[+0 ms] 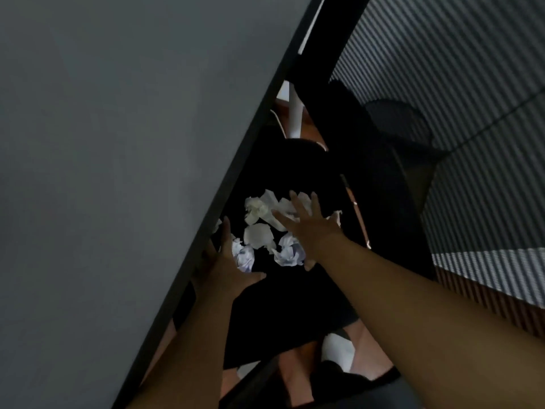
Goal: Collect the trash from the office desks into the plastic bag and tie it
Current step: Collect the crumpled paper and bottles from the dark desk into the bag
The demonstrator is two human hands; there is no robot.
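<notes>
A black plastic bag (283,308) stands open on the floor beside the desk, with several crumpled white paper balls (259,236) lying inside it. My left hand (228,268) is at the bag's left rim against the desk edge, fingers spread, thumb out over the opening. My right hand (306,228) reaches over the papers with its fingers apart, palm down, and its thumb near a bluish paper wad (289,255). Whether either hand pinches the bag's plastic is hidden in the dark.
A grey desk top (103,172) with a dark edge fills the left half. A dark office chair (392,137) stands behind the bag. Striped carpet (486,113) lies to the right. A white desk leg (295,113) rises beyond the bag.
</notes>
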